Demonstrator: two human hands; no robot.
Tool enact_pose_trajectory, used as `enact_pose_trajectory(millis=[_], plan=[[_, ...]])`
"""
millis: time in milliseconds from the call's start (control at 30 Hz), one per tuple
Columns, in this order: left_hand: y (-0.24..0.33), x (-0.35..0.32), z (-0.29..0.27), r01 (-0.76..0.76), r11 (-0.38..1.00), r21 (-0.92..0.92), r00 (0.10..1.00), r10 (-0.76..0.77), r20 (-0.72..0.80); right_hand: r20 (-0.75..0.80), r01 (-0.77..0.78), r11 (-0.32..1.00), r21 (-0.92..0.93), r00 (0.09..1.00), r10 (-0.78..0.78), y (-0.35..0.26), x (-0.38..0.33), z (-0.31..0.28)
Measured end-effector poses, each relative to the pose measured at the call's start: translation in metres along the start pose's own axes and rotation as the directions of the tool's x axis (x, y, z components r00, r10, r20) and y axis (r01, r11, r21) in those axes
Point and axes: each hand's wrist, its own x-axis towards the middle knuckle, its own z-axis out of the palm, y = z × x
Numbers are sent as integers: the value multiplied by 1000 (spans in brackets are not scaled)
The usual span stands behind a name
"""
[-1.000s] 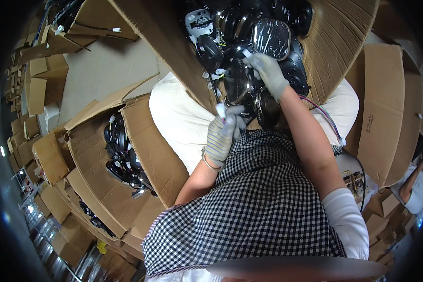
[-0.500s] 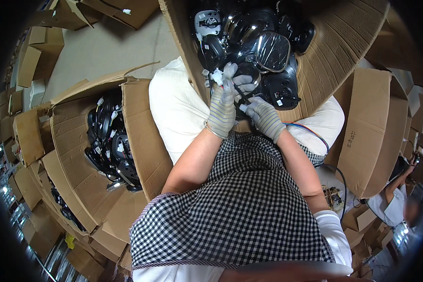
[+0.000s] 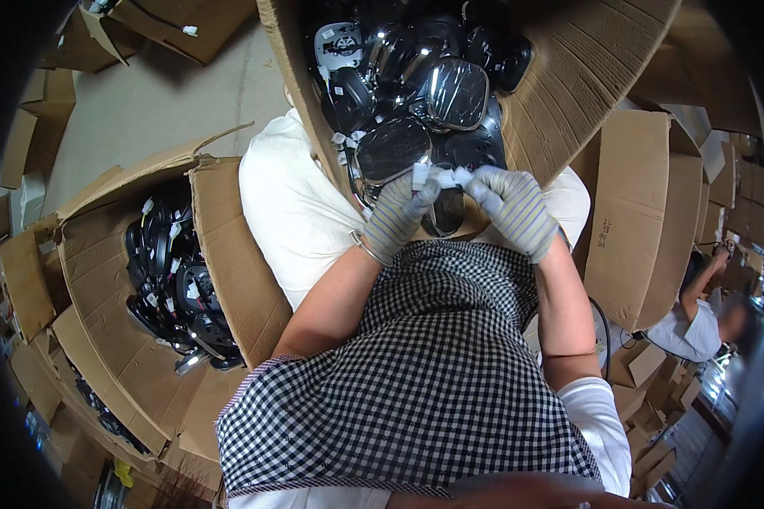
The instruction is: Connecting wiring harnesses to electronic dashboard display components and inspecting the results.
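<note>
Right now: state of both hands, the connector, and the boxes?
left hand: gloved, pinching the white connector
right hand: gloved, pinching the same connector
white connector: held between both hands, above the lap
front carton: open, full of black glossy parts
left carton: open, black parts inside

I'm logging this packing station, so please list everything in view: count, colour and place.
Small white plastic connectors: count unclear, white, pinched between both hands at centre.
Glossy black moulded parts: many, black, in the open cardboard box ahead.
More black parts with white tags: many, black, in the open cardboard box at left.
White padded seat: one, white, under the front box.
Stacked cardboard boxes: several, brown, at right.
Other person: one, white shirt, far right.
Checked apron: one, black and white, on the lap.
Left hand: grey knit glove, on a connector.
Right hand: grey knit glove, on a connector.
</note>
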Motion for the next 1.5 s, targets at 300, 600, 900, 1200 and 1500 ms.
enact_pose_trajectory(millis=[300,600,900,1200,1500], plan=[[-7,-6,25,149,975,163,886,-205,415,419,-345,919,192,875,242,48,-49,-36],[-4,-6,23,-213,852,477,804,-125,582,602,-222,969,-111,761,243,38,-40,-38],[1,-6,19,-46,820,571,800,-312,512,524,-335,942,-3,802,287,49,-39,-24],[11,-6,16,-30,824,565,840,-286,461,-110,-209,935,-287,977,185,56,-10,-49],[-6,-9,24,-259,660,705,662,-410,628,585,513,648,-563,801,-126,-16,119,94]])
